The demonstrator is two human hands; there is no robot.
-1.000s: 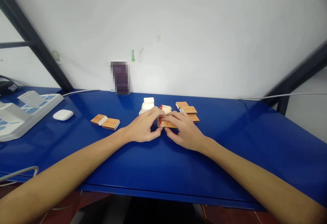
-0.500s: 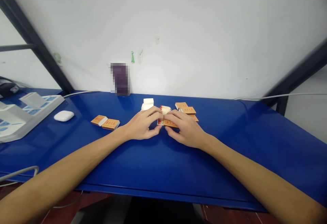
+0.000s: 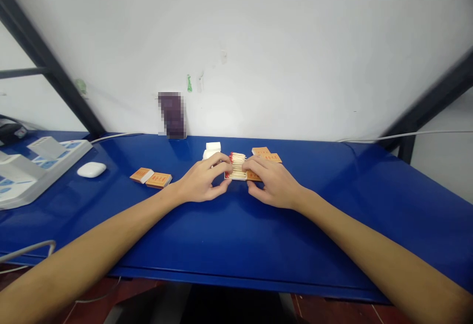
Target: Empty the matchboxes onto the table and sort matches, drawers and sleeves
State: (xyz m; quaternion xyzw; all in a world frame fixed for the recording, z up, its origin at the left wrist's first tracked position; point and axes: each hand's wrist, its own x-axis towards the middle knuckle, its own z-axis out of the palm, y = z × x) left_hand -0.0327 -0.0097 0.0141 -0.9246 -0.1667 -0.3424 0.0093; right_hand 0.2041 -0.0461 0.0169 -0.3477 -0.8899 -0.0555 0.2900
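Red-tipped matches lie in a white matchbox tray (image 3: 238, 178) at the middle of the blue table. My left hand (image 3: 209, 178) grips the tray's left end between thumb and fingers. On the right, my right hand (image 3: 271, 181) is closed on the orange matchbox sleeve (image 3: 253, 175), which sits at the tray's right end. More matches (image 3: 238, 157) lie just behind the tray, between the hands. Other orange matchboxes (image 3: 271, 157) are behind my right hand, partly covered by it. White pieces (image 3: 213, 146) stand behind my left fingers.
Two orange matchboxes (image 3: 158, 180) lie left of my left hand. Farther left are a white rounded case (image 3: 91, 169) and a power strip (image 3: 55, 166) with plugs. A blurred dark purple object (image 3: 173, 117) leans on the wall.
My right hand has moved right with the sleeve, away from my left hand. More of the tray and its matches now shows between them.
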